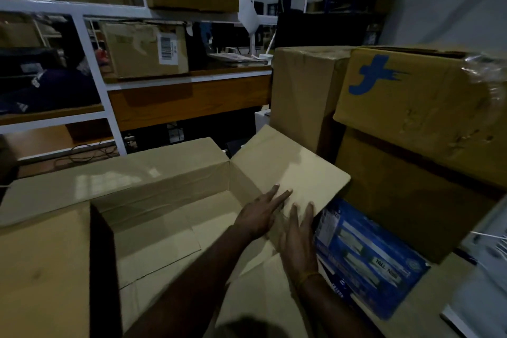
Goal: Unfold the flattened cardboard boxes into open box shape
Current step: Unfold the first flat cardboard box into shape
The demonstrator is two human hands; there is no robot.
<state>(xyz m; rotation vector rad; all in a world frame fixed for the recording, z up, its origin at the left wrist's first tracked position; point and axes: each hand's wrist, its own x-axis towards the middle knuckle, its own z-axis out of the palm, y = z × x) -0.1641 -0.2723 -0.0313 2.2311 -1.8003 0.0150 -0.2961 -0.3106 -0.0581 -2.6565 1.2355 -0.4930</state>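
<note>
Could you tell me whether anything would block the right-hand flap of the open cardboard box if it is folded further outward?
Possibly. Both hands, left hand and right hand, lie flat on the tan right-hand flap. Just beyond its edge stand the stacked brown cardboard cartons, and a blue printed package lies beneath its outer edge, so room looks tight.

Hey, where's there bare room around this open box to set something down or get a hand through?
Free: the open box's own floor, left of both hands. Left hand and right hand press the right flap. Crowded: right of that flap, a blue package sits wedged under stacked cartons; no bare gap shows there.
</note>
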